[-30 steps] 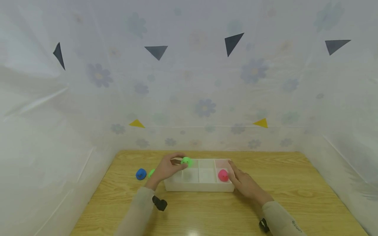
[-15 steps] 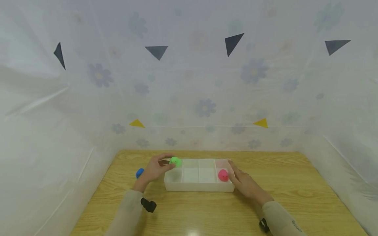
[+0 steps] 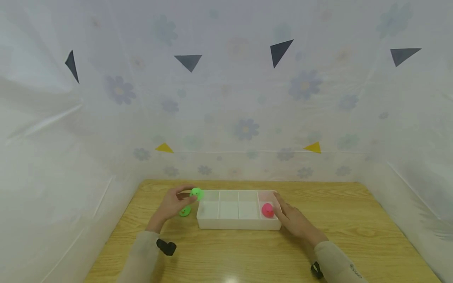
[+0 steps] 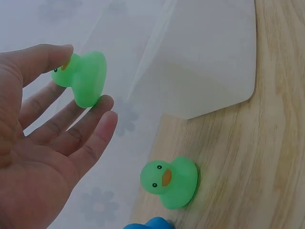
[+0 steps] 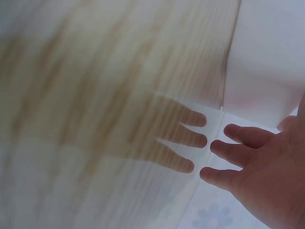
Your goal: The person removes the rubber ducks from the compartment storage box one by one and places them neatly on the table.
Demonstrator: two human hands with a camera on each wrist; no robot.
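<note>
My left hand (image 3: 172, 205) pinches a green rubber duck (image 4: 88, 78) between thumb and fingertips, just left of the white divided box (image 3: 238, 224). A second green rubber duck (image 4: 178, 183) sits on the table beneath that hand. Part of a blue thing (image 4: 151, 224) shows at the left wrist view's bottom edge; in the head view the hand hides it. My right hand (image 3: 293, 220) lies against the box's right end, thumb and forefinger at its rim; its other fingers (image 5: 233, 152) are straight. A pink rubber duck (image 3: 267, 210) sits in the rightmost compartment.
The wooden table (image 3: 240, 255) carries the box near its back edge. White, flower-patterned sheeting (image 3: 226, 98) stands behind it and on both sides. Dark straps with small devices are on both wrists.
My left hand has moved left with the green duck, from over the box to beyond its left end. It now covers the blue thing. The right hand and the box have stayed put.
</note>
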